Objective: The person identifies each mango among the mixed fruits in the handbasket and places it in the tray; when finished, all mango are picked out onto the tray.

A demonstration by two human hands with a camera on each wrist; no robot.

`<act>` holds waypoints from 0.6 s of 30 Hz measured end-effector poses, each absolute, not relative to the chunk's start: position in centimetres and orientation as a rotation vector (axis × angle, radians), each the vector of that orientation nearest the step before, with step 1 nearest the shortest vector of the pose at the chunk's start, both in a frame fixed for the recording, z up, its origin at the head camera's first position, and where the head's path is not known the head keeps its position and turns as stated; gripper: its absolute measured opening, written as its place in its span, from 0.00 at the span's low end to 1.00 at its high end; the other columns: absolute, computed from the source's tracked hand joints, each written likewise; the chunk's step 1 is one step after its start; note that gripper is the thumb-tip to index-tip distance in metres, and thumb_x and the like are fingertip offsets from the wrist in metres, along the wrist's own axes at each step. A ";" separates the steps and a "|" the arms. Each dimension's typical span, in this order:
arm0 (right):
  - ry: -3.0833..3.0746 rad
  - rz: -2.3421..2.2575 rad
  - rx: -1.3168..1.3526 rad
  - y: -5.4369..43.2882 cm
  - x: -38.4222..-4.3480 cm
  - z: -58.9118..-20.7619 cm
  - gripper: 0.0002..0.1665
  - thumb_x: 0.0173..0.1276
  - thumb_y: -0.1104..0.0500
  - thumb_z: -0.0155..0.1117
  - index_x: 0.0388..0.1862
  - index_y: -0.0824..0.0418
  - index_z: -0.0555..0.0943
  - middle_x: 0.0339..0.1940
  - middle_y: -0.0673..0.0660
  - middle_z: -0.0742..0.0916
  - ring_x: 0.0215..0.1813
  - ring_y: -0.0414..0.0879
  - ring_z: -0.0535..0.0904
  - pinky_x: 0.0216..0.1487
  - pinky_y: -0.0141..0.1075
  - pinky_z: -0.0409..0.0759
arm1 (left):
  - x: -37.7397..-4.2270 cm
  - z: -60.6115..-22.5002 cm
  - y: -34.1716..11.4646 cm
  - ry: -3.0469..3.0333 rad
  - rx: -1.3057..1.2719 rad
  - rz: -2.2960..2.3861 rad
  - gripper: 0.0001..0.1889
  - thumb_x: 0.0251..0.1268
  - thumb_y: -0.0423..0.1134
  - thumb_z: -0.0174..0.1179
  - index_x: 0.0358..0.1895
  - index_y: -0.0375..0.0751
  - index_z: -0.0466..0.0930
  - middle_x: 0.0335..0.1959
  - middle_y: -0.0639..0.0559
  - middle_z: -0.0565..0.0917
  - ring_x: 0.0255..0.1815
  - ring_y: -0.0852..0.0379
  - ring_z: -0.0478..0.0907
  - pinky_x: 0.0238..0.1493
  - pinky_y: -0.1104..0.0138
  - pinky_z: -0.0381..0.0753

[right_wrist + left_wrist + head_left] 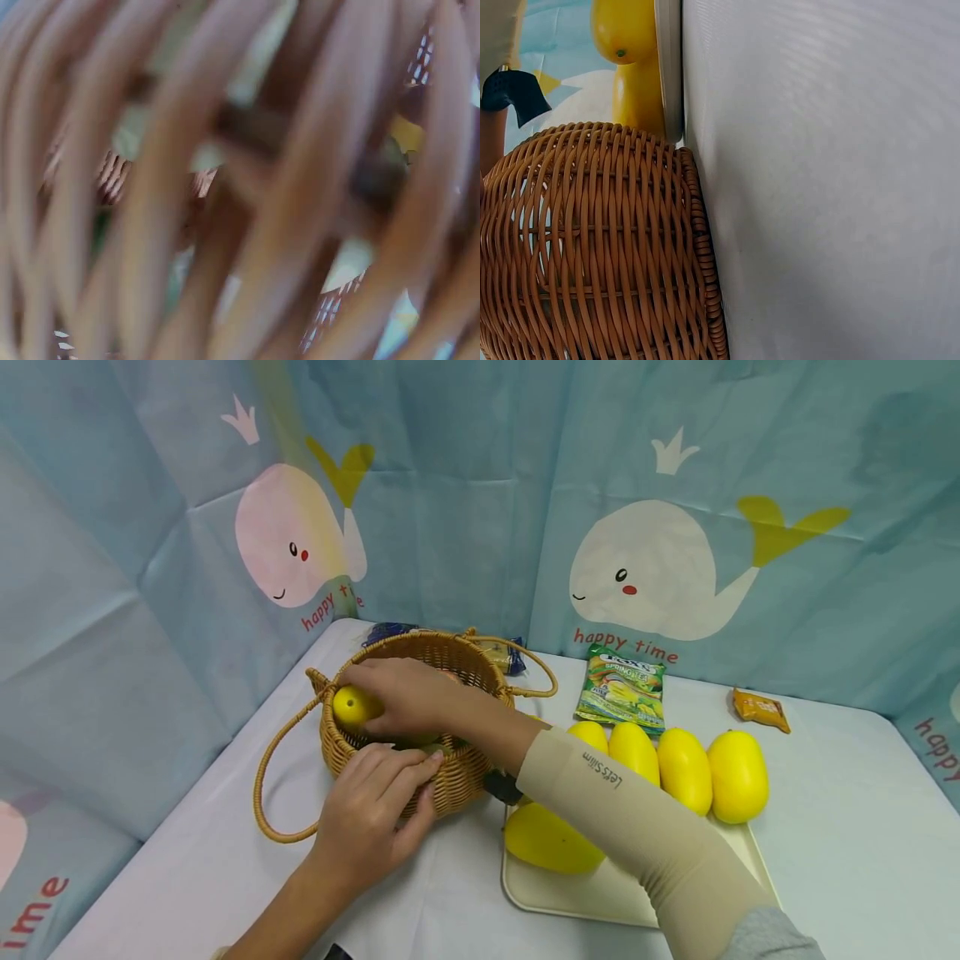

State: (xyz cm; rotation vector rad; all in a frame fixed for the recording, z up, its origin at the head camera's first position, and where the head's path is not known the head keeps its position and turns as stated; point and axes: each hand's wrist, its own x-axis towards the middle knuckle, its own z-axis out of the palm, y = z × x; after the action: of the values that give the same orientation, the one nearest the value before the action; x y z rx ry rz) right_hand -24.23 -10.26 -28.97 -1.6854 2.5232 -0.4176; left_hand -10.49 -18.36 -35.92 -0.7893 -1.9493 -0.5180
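Note:
The wicker basket [461, 781] stands at the left of the table, its two handles folded outward. My right hand [412, 693] reaches over its rim and grips a yellow mango [350, 706] inside, at the left wall. Over the near rim, my left hand [371, 810] holds the basket, fingers on top and thumb against the outer side. Much of the basket's contents is hidden behind my hands. From the left wrist, the woven side [600, 247] shows close up; blurred strands [300, 187] fill the right wrist view.
Several yellow mangoes [738, 777] lie on a cream tray [570, 902] right of the basket, partly under my right forearm. Behind them are a green candy bag [621, 689] and a small orange packet [761, 710]. Blue packets [386, 632] lie behind the basket, near the whale-print curtain.

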 end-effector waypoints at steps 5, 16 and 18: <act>2.502 -0.644 -1.632 -9.1 -24.3 -28.6 0.33 0.65 0.52 0.71 0.68 0.57 0.74 0.61 0.50 0.81 0.54 0.39 0.75 0.54 0.26 0.73 | -10.4 -36.0 -18.4 -1.960 -0.785 -0.522 0.15 0.69 0.38 0.52 0.46 0.34 0.86 0.40 0.46 0.85 0.37 0.45 0.80 0.44 0.55 0.77; 2.349 -1.292 -1.526 -5.9 -23.7 -27.9 0.35 0.62 0.56 0.75 0.67 0.61 0.74 0.57 0.52 0.82 0.54 0.39 0.78 0.58 0.32 0.77 | -10.5 -36.1 -18.3 -1.969 -0.778 -0.533 0.15 0.69 0.38 0.52 0.47 0.34 0.86 0.40 0.46 0.86 0.37 0.46 0.80 0.44 0.54 0.77; 2.289 -1.404 -1.522 -5.2 -23.5 -27.8 0.35 0.62 0.58 0.75 0.67 0.62 0.74 0.58 0.53 0.82 0.55 0.39 0.79 0.59 0.35 0.78 | -10.5 -36.1 -18.3 -1.967 -0.775 -0.531 0.15 0.69 0.38 0.52 0.47 0.34 0.86 0.40 0.46 0.86 0.37 0.45 0.80 0.44 0.54 0.77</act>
State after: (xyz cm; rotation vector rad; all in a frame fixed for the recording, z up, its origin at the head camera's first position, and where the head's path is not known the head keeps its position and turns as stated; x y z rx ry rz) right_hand -23.45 -5.25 -27.79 -1.5218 2.2894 -1.4040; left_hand -10.48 -18.29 -36.12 -0.7754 -1.9671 -0.5314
